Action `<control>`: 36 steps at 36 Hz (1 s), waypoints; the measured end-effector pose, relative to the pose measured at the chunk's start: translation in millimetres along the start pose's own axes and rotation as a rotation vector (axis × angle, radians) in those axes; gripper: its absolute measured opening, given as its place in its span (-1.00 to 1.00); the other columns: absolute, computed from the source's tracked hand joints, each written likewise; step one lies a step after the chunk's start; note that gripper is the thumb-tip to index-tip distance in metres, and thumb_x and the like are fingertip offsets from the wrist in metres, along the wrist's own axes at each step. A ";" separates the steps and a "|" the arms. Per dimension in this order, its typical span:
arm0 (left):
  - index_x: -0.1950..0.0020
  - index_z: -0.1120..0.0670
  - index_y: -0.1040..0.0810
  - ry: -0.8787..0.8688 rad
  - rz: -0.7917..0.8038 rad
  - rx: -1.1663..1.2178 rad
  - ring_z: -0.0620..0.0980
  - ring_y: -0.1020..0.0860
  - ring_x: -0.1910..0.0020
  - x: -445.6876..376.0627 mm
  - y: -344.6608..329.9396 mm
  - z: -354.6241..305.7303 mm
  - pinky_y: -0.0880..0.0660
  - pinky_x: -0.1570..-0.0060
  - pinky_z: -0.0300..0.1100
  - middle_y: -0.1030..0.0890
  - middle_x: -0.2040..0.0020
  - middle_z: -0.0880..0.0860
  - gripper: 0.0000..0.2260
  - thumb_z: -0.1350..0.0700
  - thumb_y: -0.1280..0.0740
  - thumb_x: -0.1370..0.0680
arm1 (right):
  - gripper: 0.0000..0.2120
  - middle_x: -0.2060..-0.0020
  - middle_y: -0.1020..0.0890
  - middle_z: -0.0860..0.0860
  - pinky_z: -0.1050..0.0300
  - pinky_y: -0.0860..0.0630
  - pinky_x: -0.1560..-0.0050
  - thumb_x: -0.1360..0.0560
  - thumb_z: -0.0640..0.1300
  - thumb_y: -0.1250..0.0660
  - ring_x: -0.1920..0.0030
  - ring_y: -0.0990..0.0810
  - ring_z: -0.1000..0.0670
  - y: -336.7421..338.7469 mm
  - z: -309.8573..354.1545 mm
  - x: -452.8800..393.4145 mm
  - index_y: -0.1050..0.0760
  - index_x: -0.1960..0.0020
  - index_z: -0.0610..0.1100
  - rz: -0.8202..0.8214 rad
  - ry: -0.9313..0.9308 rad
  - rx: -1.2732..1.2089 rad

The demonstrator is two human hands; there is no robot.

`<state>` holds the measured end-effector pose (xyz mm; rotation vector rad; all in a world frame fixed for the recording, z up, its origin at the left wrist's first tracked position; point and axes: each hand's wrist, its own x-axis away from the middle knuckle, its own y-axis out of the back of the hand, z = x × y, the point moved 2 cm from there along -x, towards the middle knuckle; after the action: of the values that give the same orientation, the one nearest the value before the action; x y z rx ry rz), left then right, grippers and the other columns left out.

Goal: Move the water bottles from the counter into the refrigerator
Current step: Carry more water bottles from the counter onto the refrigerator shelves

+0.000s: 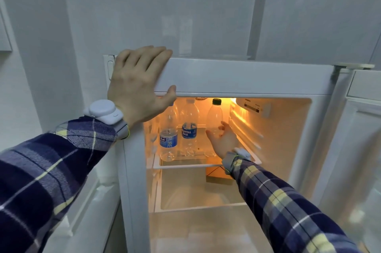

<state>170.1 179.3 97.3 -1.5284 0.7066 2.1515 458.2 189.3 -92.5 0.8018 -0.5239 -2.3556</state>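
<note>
Plaid sleeves frame the open refrigerator [226, 75]. On its top front edge rests the left hand [138, 85], fingers straight and spread. Inside, the right hand [223, 139] has its fingers curled round a dark-capped bottle [214, 116] standing on the upper glass shelf [185, 165], just right of the Aquafina bottle [189, 129] and a blue-labelled bottle [168, 135].

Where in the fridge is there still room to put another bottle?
The top shelf is crowded on its left: two blue-label bottles stand together, and the right hand grips a dark-capped bottle beside them. Bare shelf shows between that bottle and the right wall. The lower shelf is bare left of the cardboard box.
</note>
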 end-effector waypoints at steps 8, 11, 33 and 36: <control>-0.46 0.09 -0.50 0.003 -0.011 0.018 0.12 -0.49 -0.41 -0.3 1.9 -1.1 -0.30 -0.39 0.09 -0.52 -0.46 0.04 -0.41 -0.15 -0.35 -0.49 | -0.12 -0.43 -0.47 -0.04 -0.11 -0.47 -0.35 -0.43 0.29 -0.42 -0.38 -0.49 -0.13 -4.5 -6.5 5.3 -0.18 -0.58 -0.07 0.020 -0.009 -0.022; -0.46 0.09 -0.49 0.008 -0.003 0.029 0.14 -0.48 -0.42 -1.0 1.9 -1.2 -0.29 -0.40 0.10 -0.51 -0.48 0.05 -0.41 -0.15 -0.34 -0.49 | -0.15 -0.46 -0.43 -0.06 -0.08 -0.43 -0.38 -0.46 0.23 -0.43 -0.42 -0.44 -0.12 -2.2 -9.6 10.8 -0.18 -0.58 -0.09 0.001 -0.007 -0.010; -0.69 0.02 -0.08 0.149 0.554 0.274 0.10 -0.06 -0.67 87.0 103.0 -27.5 0.09 -0.64 0.06 -0.08 -0.69 0.04 -0.21 -0.22 -0.22 -0.52 | -0.30 -0.41 -0.37 0.02 -0.04 -0.49 -0.28 -0.49 0.03 -0.42 -0.26 -0.49 -0.02 33.8 62.4 179.8 -0.19 -0.53 0.01 0.245 0.147 -0.165; -0.69 -0.04 -0.08 0.280 0.664 0.361 0.05 -0.04 -0.67 148.1 148.6 -30.5 0.08 -0.64 -0.02 -0.06 -0.70 -0.02 -0.22 -0.19 -0.28 -0.51 | -0.30 -0.39 -0.41 0.03 -0.15 -0.51 -0.27 -0.46 0.12 -0.38 -0.23 -0.52 -0.01 25.8 74.9 215.9 -0.20 -0.52 0.05 0.318 0.170 -0.169</control>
<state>58.0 48.7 -26.4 -1.5447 1.8006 2.0607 280.8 44.4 -113.5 0.7700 -0.3456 -1.9891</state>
